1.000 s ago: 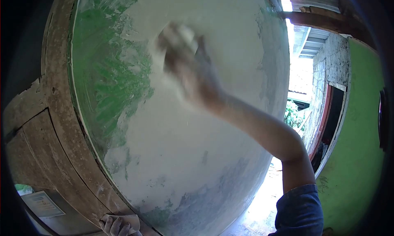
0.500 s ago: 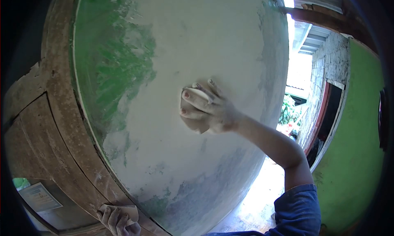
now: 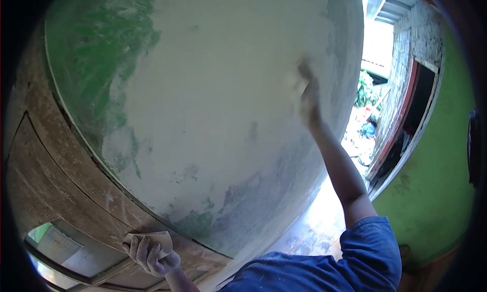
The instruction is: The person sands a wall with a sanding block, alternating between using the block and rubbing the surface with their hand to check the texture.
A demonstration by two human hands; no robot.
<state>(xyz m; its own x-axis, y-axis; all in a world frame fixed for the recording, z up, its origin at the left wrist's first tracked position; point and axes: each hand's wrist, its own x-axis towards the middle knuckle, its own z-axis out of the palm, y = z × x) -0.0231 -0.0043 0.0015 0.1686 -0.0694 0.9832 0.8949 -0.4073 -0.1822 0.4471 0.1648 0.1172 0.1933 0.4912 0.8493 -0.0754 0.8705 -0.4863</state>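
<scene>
Nearest you: left hand (image 3: 150,254), low in frame, fingers curled shut round folded sanding sheet (image 3: 152,239), resting against wooden frame (image 3: 61,160). Sheet looks light, floppy, dusty; likely slips, so pinch folded edge, thumb behind.

Further out: right hand (image 3: 308,96) blurred, pressed flat on white plastered wall (image 3: 218,89) near its right edge. Cannot tell how far it is open or whether it holds anything.

Wall rigid, chalky, green paint patches (image 3: 96,53) at left.

Beyond: sunlit yard (image 3: 373,89), doorway.
</scene>
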